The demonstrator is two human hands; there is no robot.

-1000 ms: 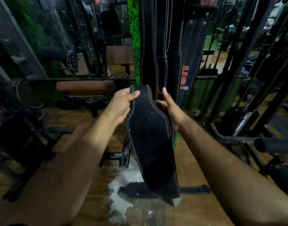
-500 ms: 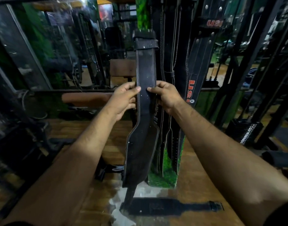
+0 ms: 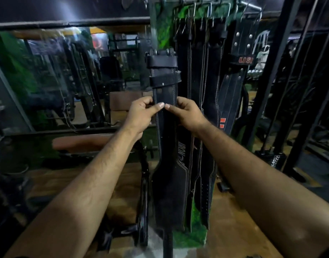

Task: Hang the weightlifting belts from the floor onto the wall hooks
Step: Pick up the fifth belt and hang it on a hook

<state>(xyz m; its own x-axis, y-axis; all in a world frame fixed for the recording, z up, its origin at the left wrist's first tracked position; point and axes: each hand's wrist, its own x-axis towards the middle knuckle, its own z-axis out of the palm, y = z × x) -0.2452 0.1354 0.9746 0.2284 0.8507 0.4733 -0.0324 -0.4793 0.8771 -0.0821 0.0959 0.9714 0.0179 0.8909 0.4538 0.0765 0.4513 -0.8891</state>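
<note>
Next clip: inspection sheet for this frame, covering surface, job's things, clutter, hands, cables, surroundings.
Surface: wooden floor, with a pale patch at bottom centre.
Job's things: black belt held upright, buckle end up, below the hooks; not yet hung. Hung belts already on hooks, one marked USI.
Clutter: nothing seen for certain; dark shapes on the floor at lower left, too blurred to name.
Hands: left hand and right hand both pinch the belt, thumbs meeting on its front.
Cables: thin lines on the right rack, unclear.
Surroundings: padded bench, mirror, green pillar.
</note>
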